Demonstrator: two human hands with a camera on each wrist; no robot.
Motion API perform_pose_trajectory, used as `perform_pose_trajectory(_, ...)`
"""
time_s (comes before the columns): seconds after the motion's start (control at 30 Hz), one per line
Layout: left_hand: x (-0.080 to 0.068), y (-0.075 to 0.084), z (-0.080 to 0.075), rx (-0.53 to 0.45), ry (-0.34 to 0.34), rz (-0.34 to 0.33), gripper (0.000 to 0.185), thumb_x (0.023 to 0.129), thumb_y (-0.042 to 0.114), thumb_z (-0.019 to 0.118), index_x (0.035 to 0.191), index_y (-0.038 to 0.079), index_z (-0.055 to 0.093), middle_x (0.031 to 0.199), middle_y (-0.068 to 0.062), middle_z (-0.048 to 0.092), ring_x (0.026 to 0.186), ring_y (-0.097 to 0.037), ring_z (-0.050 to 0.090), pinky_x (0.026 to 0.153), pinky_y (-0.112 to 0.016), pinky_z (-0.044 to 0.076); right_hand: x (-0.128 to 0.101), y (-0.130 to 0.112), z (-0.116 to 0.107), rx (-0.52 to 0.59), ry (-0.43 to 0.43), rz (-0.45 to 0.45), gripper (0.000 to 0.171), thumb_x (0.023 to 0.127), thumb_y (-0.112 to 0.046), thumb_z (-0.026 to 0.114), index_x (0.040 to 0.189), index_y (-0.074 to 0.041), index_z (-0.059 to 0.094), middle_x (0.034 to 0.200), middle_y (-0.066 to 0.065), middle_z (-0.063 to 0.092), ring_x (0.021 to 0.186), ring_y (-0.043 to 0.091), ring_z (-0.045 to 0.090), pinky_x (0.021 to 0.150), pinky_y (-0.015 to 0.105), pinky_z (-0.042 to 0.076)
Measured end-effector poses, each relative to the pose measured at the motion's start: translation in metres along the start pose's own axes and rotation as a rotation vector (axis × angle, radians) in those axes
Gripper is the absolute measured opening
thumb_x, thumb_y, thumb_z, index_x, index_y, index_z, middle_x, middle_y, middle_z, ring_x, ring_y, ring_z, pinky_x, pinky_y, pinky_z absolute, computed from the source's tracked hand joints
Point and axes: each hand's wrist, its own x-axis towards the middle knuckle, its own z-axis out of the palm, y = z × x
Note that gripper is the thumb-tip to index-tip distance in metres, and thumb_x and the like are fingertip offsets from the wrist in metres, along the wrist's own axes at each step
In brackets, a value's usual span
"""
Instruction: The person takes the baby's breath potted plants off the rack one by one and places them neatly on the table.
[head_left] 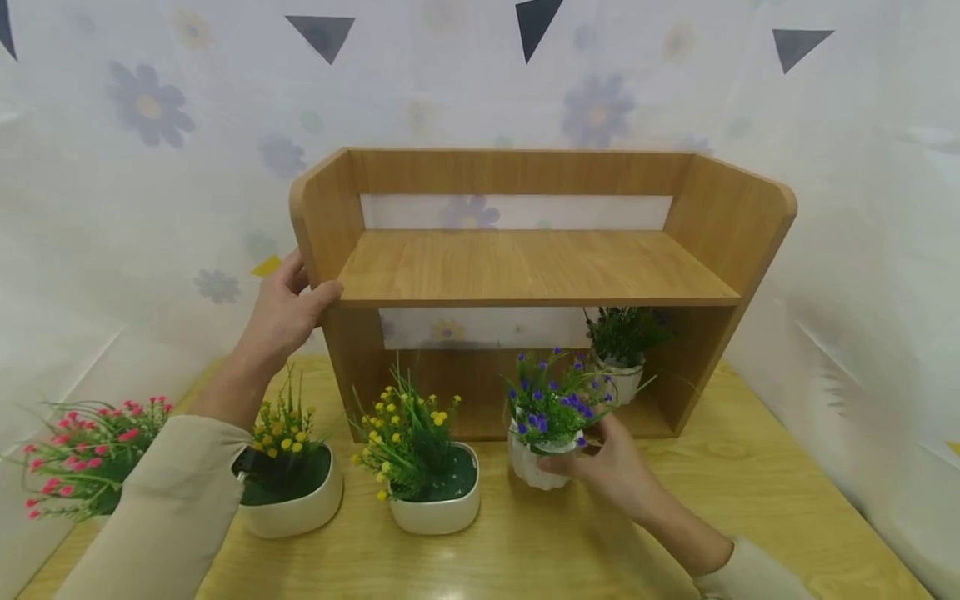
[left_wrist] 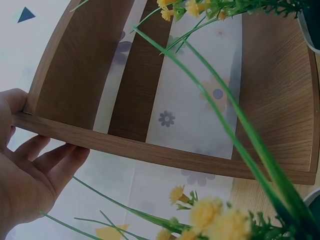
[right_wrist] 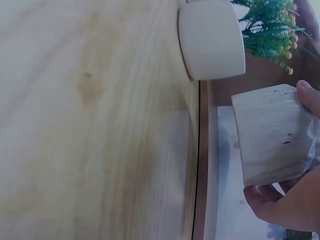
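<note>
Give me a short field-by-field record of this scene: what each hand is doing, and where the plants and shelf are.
left hand: grips the left side panel of the shelf
right hand: holds the purple plant by its white pot, in front of the shelf
shelf: wooden, two tiers, standing on the table; upper tier bare
lower tier: one green plant at the right
table, left to right: pink plant, two yellow plants in white pots
backdrop: flower-print sheet
</note>
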Motion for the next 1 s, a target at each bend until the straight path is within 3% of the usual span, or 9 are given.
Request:
perform_pose_trajectory(0.13,0.001,0.0,0.001,0.003,0.001,-0.009,0.067,0.102,0.024,0.054,0.161,0.031,0.024,0.157,-0.017,0.035,0.133,-0.044,0.044,0.1,-0.065,0.043,-0.011,-0.002,0.0,0.009,-0.017,0.034,0.084,0.071,-0.022,0.093,0.143,-0.022,0.049,0.143,0.005,0.051,0.13,0.039,0.048,0.1,0.053,0.048)
perform_pose_trajectory(0.27,0.001,0.0,0.002,0.003,0.001,-0.006,0.067,0.102,0.023,0.054,0.161,0.03,0.024,0.157,-0.018,0.035,0.134,-0.045,0.043,0.099,-0.066,0.043,-0.023,0.002,-0.001,0.049,-0.057,0.038,0.08,0.075,-0.015,0.09,0.143,-0.015,0.049,0.143,0.013,0.051,0.128,0.042,0.05,0.094,0.042,0.054)
perform_pose_trajectory(0.5,0.002,0.001,0.001,-0.001,0.002,-0.006,0.066,0.102,0.023,0.054,0.161,0.03,0.024,0.156,-0.018,0.036,0.133,-0.043,0.044,0.1,-0.064,0.043,-0.036,0.012,-0.003,0.063,-0.113,0.009,0.083,0.073,-0.017,0.091,0.144,-0.024,0.049,0.141,0.004,0.056,0.125,0.033,0.055,0.095,0.034,0.053)
perform_pose_trajectory(0.67,0.003,0.001,0.001,0.001,0.007,-0.009,0.066,0.102,0.024,0.054,0.161,0.03,0.025,0.156,-0.018,0.037,0.133,-0.041,0.045,0.099,-0.063,0.045,-0.046,0.019,-0.002,0.113,-0.142,0.054,0.083,0.077,-0.014,0.088,0.146,-0.01,0.043,0.142,0.019,0.051,0.123,0.039,0.054,0.091,0.034,0.055)
perform_pose_trajectory(1.0,0.004,0.002,0.001,0.01,0.013,-0.005,0.064,0.101,0.024,0.055,0.16,0.032,0.028,0.154,-0.018,0.04,0.128,-0.039,0.049,0.097,-0.061,0.047,-0.054,0.026,0.003,0.15,-0.181,0.089,0.08,0.079,-0.009,0.086,0.142,0.003,0.038,0.139,0.027,0.046,0.122,0.043,0.053,0.092,0.033,0.055)
